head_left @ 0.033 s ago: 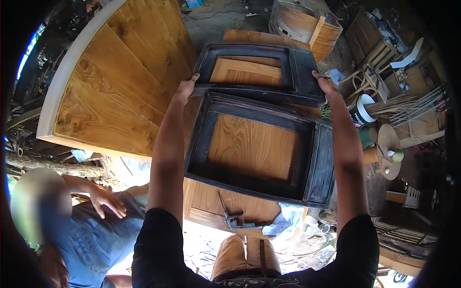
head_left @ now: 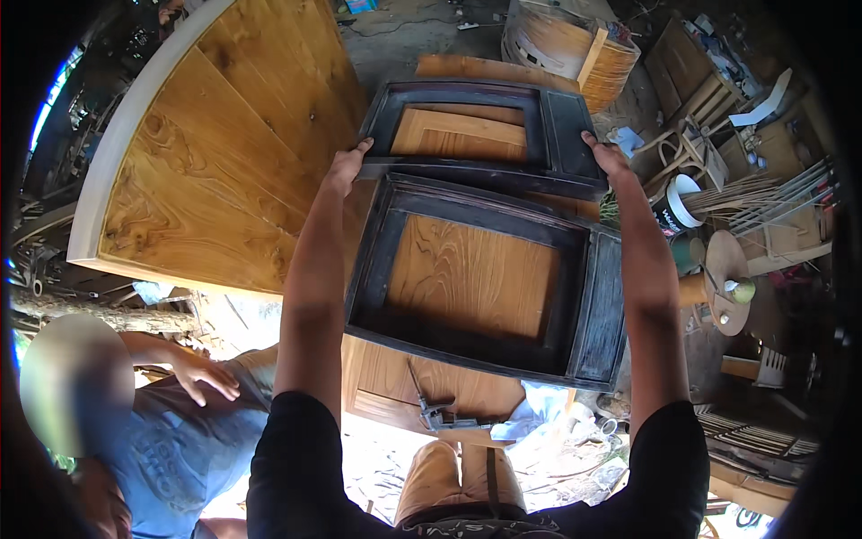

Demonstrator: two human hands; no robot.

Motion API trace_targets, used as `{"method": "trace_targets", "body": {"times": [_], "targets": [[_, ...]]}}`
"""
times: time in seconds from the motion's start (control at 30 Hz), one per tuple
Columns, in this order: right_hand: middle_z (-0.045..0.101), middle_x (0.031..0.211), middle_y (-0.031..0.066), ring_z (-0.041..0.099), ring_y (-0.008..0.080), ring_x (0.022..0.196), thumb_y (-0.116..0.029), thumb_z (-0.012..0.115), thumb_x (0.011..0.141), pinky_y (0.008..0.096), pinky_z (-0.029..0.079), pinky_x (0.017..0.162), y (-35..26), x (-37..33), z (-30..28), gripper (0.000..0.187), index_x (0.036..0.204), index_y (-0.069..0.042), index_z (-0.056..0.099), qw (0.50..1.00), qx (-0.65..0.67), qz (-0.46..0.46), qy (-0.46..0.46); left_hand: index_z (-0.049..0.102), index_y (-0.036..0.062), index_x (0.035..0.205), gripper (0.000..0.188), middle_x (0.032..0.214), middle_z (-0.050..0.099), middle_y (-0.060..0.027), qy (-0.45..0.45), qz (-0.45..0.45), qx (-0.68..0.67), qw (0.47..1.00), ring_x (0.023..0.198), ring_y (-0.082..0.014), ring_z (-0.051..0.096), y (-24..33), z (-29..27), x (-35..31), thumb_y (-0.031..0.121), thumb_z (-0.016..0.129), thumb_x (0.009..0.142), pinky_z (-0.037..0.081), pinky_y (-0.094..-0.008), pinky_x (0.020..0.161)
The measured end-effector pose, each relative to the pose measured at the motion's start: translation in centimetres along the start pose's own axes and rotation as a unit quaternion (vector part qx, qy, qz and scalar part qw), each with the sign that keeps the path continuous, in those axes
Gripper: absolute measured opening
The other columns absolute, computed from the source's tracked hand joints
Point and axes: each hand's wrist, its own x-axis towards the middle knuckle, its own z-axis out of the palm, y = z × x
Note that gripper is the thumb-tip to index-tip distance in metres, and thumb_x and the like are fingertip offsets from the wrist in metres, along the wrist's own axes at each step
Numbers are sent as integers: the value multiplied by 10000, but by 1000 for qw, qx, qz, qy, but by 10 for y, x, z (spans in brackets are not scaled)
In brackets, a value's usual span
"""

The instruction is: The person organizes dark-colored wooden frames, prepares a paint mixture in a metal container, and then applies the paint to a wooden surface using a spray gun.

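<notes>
Two dark-stained wooden frames with golden panels lie one behind the other. My left hand (head_left: 347, 165) grips the near left corner of the far frame (head_left: 467, 135). On its near right corner sits my right hand (head_left: 607, 156), fingers closed over the edge. The near frame (head_left: 485, 278) rests between my outstretched forearms, overlapping the far one's front edge. Both frames sit on a plain wooden panel (head_left: 395, 382).
A large wooden slab with a pale curved rim (head_left: 197, 189) fills the left. Another person in a blue shirt (head_left: 171, 449) crouches at lower left, a hand (head_left: 205, 374) raised. A metal tool (head_left: 436, 415) and pale cloth (head_left: 539, 409) lie near me. Round wooden barrel (head_left: 566, 40), chairs and clutter crowd the right.
</notes>
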Motion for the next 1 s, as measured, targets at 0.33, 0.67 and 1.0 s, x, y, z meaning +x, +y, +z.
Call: {"method": "trace_targets", "body": {"times": [0.33,0.67,1.0], "targets": [[646,1363,193,597,302,1274,-683,634,898,365,412,1102,-46,-26,-30,875,1399,33,588,985,71,-133,79,607,-70,1351,606,1324,653,-150,36,128,-103,986,1227,-229,584,83,-22,-44,364,732,946,392,-333,1092],[705,1193,111,590,151,1131,-460,685,979,309,434,1032,32,-284,-112,604,1265,72,663,982,90,-107,126,565,-32,1407,446,1257,680,-136,10,217,62,974,1153,-197,610,55,-46,-275,-8,546,962,421,-319,1075],[742,1086,145,615,153,1039,-466,607,1026,336,483,936,114,-386,-65,568,1213,67,671,985,87,-63,133,561,-52,1391,421,1269,662,-148,-33,202,86,975,1170,-196,600,-44,-50,-322,-35,552,970,427,-313,1064]]}}
